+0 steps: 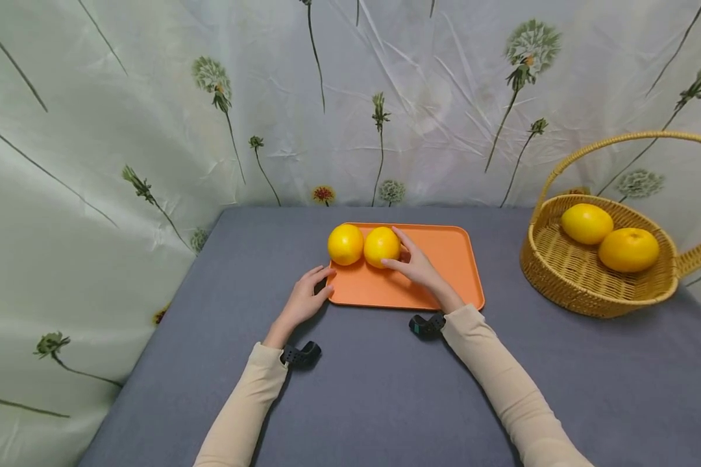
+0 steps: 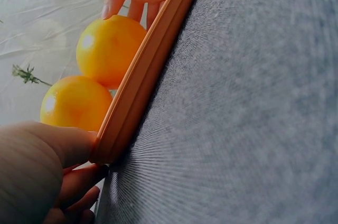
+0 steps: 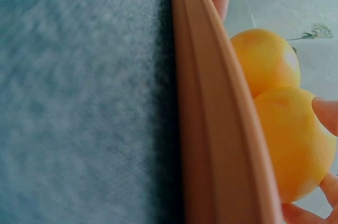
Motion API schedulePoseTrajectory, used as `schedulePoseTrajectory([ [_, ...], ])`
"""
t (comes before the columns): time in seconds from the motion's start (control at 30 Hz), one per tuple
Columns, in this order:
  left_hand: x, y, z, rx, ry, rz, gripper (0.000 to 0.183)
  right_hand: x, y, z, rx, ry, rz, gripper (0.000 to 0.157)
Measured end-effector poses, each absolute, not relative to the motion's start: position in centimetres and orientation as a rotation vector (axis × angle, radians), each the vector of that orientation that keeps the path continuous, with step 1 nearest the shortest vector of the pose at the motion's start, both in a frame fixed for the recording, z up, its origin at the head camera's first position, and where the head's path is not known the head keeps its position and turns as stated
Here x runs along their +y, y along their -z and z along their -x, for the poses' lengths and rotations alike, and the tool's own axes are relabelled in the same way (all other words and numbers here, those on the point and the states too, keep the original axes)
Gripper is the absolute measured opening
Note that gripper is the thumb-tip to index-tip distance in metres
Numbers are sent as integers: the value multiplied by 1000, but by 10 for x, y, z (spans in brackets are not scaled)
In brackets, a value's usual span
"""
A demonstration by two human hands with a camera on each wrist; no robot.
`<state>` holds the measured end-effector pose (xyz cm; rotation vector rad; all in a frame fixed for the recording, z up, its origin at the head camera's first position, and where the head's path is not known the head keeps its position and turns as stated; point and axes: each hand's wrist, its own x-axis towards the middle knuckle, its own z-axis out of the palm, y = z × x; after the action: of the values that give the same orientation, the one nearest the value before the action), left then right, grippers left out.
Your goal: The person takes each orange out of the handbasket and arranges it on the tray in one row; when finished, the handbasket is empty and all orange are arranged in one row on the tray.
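Observation:
Two round yellow-orange oranges sit side by side at the left part of an orange tray point(image 1: 438, 259). My right hand point(image 1: 417, 264) curls its thumb and fingers around the right orange point(image 1: 381, 247), thumb on the near side. The left orange point(image 1: 344, 244) lies against it, with no hand on it. At the tray's left edge is my left hand point(image 1: 305, 298), its fingertips and thumb spaced apart along the rim. In the left wrist view the thumb point(image 2: 74, 142) touches the tray corner, and the other fingers are partly hidden behind it.
On the right stands a wicker basket point(image 1: 590, 295) with a tall handle, holding two yellow fruits point(image 1: 587, 224). A grey cloth point(image 1: 374, 389) covers the table. Behind it hangs a pale curtain point(image 1: 339, 149) printed with dandelions.

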<state>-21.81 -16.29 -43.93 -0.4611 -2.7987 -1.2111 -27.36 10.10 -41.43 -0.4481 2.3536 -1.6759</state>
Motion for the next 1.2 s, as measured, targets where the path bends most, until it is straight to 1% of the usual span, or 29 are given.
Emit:
schedulePoseTrajectory([
  [0.1,-163,439,218,-2802,1214,460,41,102,413,273,2342,1681,443,80],
  [0.33,-164,437,218,-2815,1231,447,41,98,386,252,2331,1665,455,78],
  [0.47,-165,438,219,-2808,1203,448,41,98,385,251,2312,1681,443,77],
  [0.63,-164,438,220,-2801,1203,451,41,100,388,255,2297,1698,453,78],
  [0.9,-162,437,221,-2811,1190,455,41,105,414,273,2294,1735,429,80],
  [1.2,-163,436,219,-2821,1207,441,41,104,416,272,2311,1720,437,80],
])
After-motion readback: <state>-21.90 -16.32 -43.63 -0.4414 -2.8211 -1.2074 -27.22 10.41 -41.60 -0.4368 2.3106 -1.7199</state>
